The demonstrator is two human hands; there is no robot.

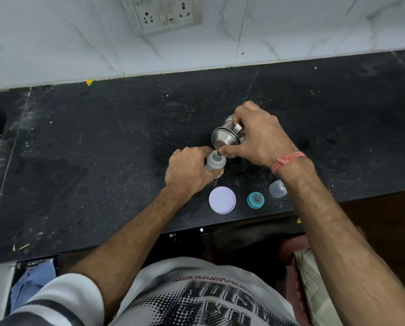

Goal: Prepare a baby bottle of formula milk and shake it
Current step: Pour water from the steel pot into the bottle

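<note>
Black speckled countertop (102, 142) fills the middle of the frame, white tiled wall (291, 31) above it; right of centre the left hand (188, 171) is wrapped around the baby bottle (215, 162), which stands roughly upright, its open mouth facing up and leaning slightly toward the upper right; the right hand (260, 137) grips a steel vessel (226, 137) tipped on its side, rim toward the lower left, touching the bottle's mouth; below lie a white lid (222, 200), a teal nipple ring (255, 200) and a clear cap (277, 188).
</note>
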